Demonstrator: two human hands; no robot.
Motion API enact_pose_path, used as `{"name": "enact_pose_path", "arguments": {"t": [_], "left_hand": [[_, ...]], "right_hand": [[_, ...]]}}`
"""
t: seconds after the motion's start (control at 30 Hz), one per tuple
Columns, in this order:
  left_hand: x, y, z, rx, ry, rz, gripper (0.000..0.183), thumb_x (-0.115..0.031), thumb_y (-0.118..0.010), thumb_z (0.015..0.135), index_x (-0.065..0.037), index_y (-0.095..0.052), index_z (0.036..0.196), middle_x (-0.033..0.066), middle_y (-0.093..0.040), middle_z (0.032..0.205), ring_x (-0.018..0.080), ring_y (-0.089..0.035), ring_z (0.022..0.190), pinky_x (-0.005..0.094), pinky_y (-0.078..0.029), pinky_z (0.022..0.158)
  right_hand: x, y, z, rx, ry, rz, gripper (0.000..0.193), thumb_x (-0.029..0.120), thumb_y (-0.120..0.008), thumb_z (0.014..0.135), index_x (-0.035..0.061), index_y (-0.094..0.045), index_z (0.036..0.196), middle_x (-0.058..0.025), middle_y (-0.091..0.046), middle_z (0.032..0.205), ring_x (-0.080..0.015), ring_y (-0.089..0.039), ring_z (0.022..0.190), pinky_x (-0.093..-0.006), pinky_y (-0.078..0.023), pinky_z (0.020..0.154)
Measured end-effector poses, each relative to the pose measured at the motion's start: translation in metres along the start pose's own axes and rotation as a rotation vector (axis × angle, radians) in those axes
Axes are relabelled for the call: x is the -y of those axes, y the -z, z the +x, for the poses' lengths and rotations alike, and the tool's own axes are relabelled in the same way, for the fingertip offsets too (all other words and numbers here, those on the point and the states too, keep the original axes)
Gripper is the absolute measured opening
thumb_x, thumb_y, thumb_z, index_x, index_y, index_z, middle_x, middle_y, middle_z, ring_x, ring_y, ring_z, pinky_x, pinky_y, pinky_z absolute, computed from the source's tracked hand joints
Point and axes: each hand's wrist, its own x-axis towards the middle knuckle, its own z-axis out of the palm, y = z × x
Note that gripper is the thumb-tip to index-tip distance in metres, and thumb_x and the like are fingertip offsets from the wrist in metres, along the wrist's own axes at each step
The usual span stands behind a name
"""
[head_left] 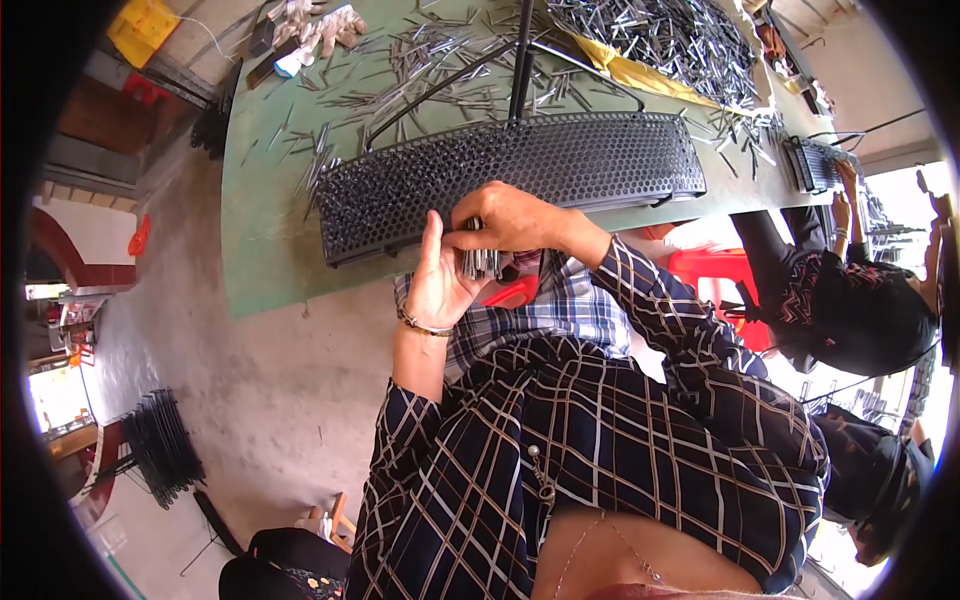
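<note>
A bundle of thin metal strips (482,264) stands roughly upright between my two hands, just off the near edge of the table. My left hand (440,280) cups the bundle's left side, its thumb raised. Over the top bends my right hand (515,216), its curled fingers closed on the strips' upper ends; the fingertips are partly hidden. Right behind my hands lies a long black perforated rack (590,160) with rows of round holes. Its left part looks filled with small dark pieces, while open holes show toward the right.
Loose strips (420,60) are scattered over the green table (260,230). A larger heap (660,45) lies on yellow sheeting (640,75) at the back right. Gloves (320,30) rest at the back left. Another person's hands (845,205) work at a second rack (815,165); a red stool (715,265) stands nearby.
</note>
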Motion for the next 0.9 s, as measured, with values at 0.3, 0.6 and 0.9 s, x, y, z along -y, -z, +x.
{"name": "enact_pose_path", "arguments": {"t": [0.3, 0.6, 0.9], "left_hand": [[0.007, 0.007, 0.000, -0.089, -0.038, 0.370, 0.057, -0.052, -0.056, 0.082, -0.006, -0.049, 0.116, 0.0053, -0.058, 0.104, 0.0186, -0.057, 0.097, 0.0361, -0.049, 0.081], [0.011, 0.010, -0.003, -0.013, -0.007, 0.321, 0.037, -0.040, -0.061, 0.083, -0.006, -0.051, 0.095, -0.0007, -0.049, 0.080, 0.0101, -0.048, 0.072, 0.0293, -0.047, 0.068], [0.010, 0.007, -0.006, -0.137, -0.047, 0.323, 0.036, -0.025, -0.056, 0.090, -0.001, -0.049, 0.115, 0.0005, -0.050, 0.083, 0.0085, -0.045, 0.069, 0.0275, -0.045, 0.062]], "right_hand": [[0.001, -0.009, -0.001, -0.033, -0.028, -0.046, 0.025, 0.021, -0.047, 0.088, -0.0016, -0.058, 0.086, -0.0212, -0.058, 0.075, -0.0396, -0.057, 0.073, -0.0450, -0.045, 0.065], [0.009, -0.007, -0.013, -0.054, -0.054, 0.031, 0.033, 0.025, -0.043, 0.094, -0.0038, -0.055, 0.086, -0.0180, -0.054, 0.081, -0.0369, -0.056, 0.078, -0.0423, -0.045, 0.070], [-0.015, 0.011, 0.007, -0.540, -0.085, -0.295, 0.021, 0.018, -0.060, 0.082, 0.0011, -0.063, 0.094, -0.0138, -0.059, 0.087, -0.0322, -0.056, 0.086, -0.0397, -0.047, 0.075]]}}
